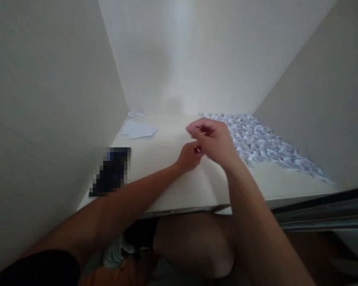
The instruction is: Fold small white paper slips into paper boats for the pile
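Note:
Over the middle of the table my two hands are close together. My left hand has its fingers curled in, partly behind the other hand; anything between them is hidden. Just above and to its right, my right hand is bent at the wrist with thumb and fingers drawn together. I cannot make out what, if anything, it pinches. Nearest to it on the right lies a wide spread of small folded white paper pieces.
Flat white paper sheets lie at the back left, with thin paper strips behind them. A dark pixelated rectangle is at the left edge. Walls enclose the table on three sides. My bare leg is below its front edge.

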### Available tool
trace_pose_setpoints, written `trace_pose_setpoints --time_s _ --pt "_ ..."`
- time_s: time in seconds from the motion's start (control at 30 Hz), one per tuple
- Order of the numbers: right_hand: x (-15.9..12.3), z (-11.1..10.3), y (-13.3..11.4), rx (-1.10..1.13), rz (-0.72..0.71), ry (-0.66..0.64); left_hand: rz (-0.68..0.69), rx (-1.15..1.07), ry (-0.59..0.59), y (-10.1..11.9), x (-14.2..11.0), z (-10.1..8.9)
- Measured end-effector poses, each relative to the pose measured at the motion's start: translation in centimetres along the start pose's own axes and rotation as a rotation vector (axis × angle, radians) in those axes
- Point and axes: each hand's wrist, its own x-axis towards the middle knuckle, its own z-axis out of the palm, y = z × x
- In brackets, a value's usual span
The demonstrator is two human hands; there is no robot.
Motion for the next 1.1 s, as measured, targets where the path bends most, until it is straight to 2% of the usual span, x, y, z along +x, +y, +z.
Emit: trace_pose_setpoints --time_s 0.07,0.1,0.17,0.27,0.37,0.47,0.63,0.77,0.97,1.1 --pt "-2.2 -5.1 2.8 -0.074 0.115 0.175 -0.141 -0.189 0.041 0.2 0.0 -0.4" --pt "-3.2 -6.7 4.3 -0.105 0.191 0.182 -0.205 -0.293 0.065 0.5 -0.1 -0.5" --pt "-4.9 -8.1 6.7 -0.023 0.315 0.112 -0.27 -0.423 0.109 1.0 -0.2 -0.6" --pt "-6.1 -7.2 8.3 0.189 0.43 0.019 -0.283 -0.476 0.144 1.8 -0.3 -0.5" --pt "-5.9 -5.7 8.6 0.277 0.433 0.016 -0.286 -0.451 0.133 2.0 -0.4 -0.4" --pt "-5.3 -5.3 9.2 0.31 0.412 0.042 -0.282 -0.415 0.132 2.0 -0.5 -0.4" --pt "-4.8 -5.4 10.6 0.293 0.32 0.047 -0.241 -0.353 0.132 1.7 -0.5 -0.4" --pt "-4.9 -5.7 10.7 0.3 0.245 -0.04 -0.196 -0.311 0.105 1.9 -0.6 -0.6" --pt "-5.4 -6.6 10.0 0.356 0.237 -0.117 -0.14 -0.282 0.017 2.8 -0.7 -1.4" --pt "-5.7 -7.1 10.0 0.438 0.254 -0.159 -0.173 -0.361 -0.049 3.0 -0.7 -1.6"
